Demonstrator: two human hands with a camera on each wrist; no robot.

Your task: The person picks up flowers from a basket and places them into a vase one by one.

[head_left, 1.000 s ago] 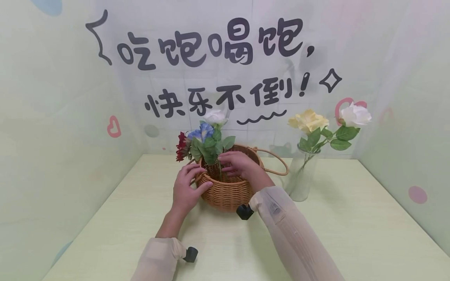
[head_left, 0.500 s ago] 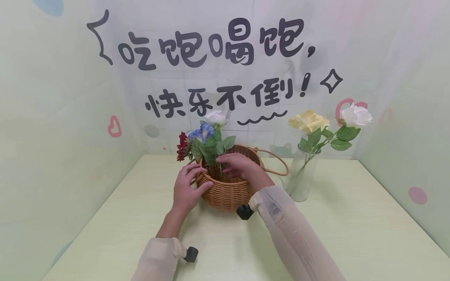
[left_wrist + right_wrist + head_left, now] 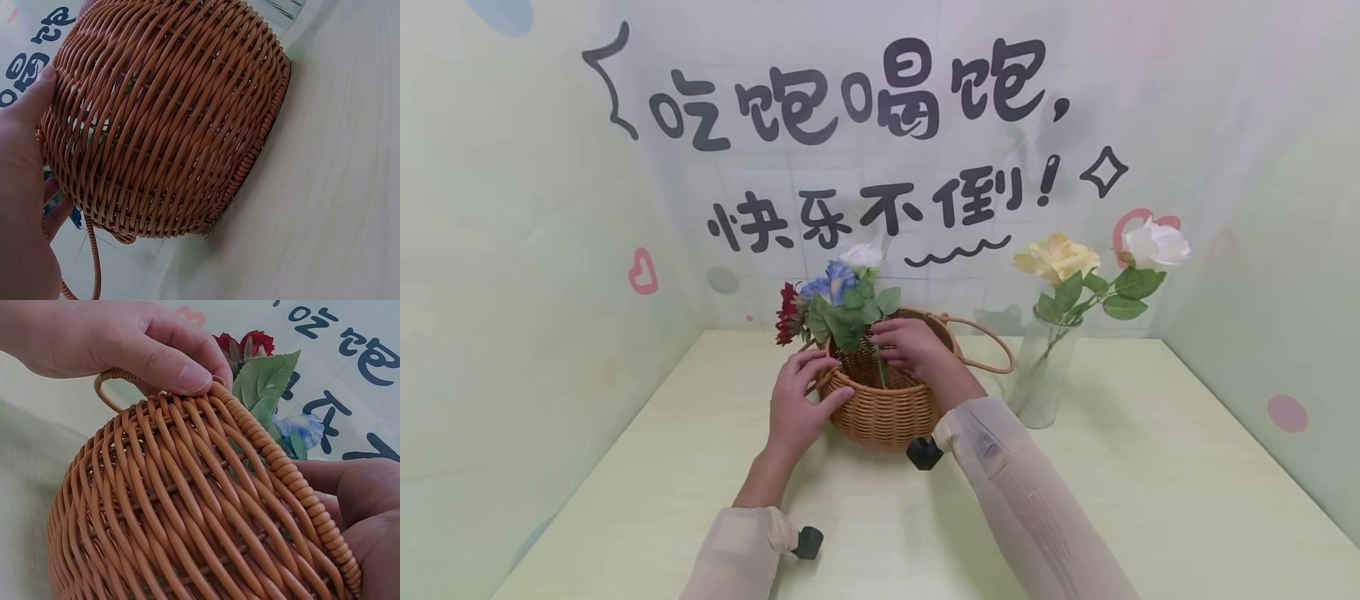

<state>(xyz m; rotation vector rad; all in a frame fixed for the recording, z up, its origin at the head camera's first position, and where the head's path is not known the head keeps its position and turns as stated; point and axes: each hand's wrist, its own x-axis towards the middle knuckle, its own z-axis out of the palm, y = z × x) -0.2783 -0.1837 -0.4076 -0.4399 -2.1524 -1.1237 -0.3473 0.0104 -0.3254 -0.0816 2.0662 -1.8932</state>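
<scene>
A brown wicker basket stands mid-table in the head view. My left hand grips its left rim, thumb on the outer weave and fingers over the edge. Inside the opening, my right hand pinches a green stem, with the fingertips partly hidden by leaves. A white rose, a blue flower and a dark red flower lean at the basket's left side. In the right wrist view, the right palm lies close by the wrapped rim.
A clear glass vase with a yellow flower and another white rose stands right of the basket. One looped handle sticks out toward it. Printed cloth walls enclose the pale table.
The right hand has shifted slightly right within the basket opening, and the green stem's lower part has swung right with it. The white rose dipped a little. The left hand stays on the rim.
</scene>
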